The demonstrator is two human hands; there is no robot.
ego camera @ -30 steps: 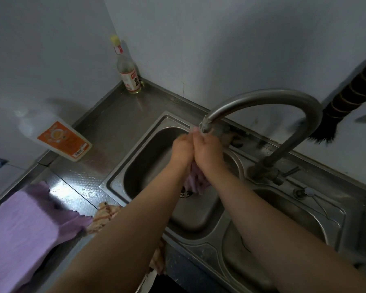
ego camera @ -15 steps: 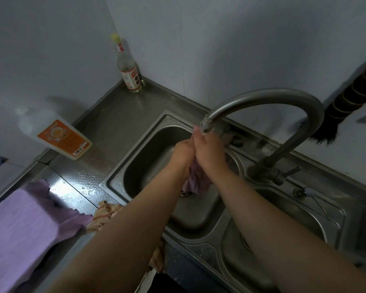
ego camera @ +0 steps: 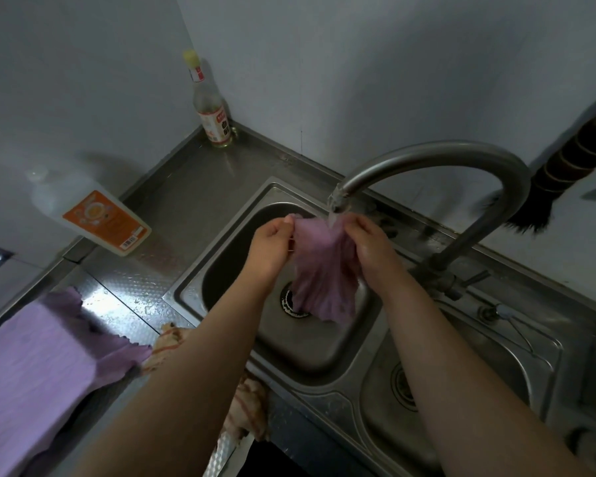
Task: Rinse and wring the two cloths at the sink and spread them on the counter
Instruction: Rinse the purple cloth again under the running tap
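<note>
Water runs from the curved steel tap (ego camera: 437, 160) onto a wet purple cloth (ego camera: 320, 270). The left hand (ego camera: 272, 247) pinches the top left edge of this cloth between thumb and fingers. The right hand (ego camera: 369, 246) grips the top right edge, with its fingers curled shut on the cloth. The hands are apart, so the top of the cloth is stretched open between them, right under the spout. The rest of the cloth hangs down into the left sink bowl (ego camera: 221, 256), and its bottom end hangs over the drain (ego camera: 291, 302).

The second purple cloth (ego camera: 38, 370) lies spread flat on the steel counter (ego camera: 186, 187), at 8 o'clock from the hands and well apart from the sink. A striped rag (ego camera: 246, 404) hangs over the front edge of the counter, partly hidden under the left arm.

A clear bottle with a yellow cap (ego camera: 210, 108) stands in the back corner, at 11 o'clock from the hands. A white bottle with an orange label (ego camera: 93, 215) leans by the wall at 9 o'clock. The right sink bowl (ego camera: 496, 373) sits at 5 o'clock. A dark brush (ego camera: 565, 173) hangs on the wall at 2 o'clock.
</note>
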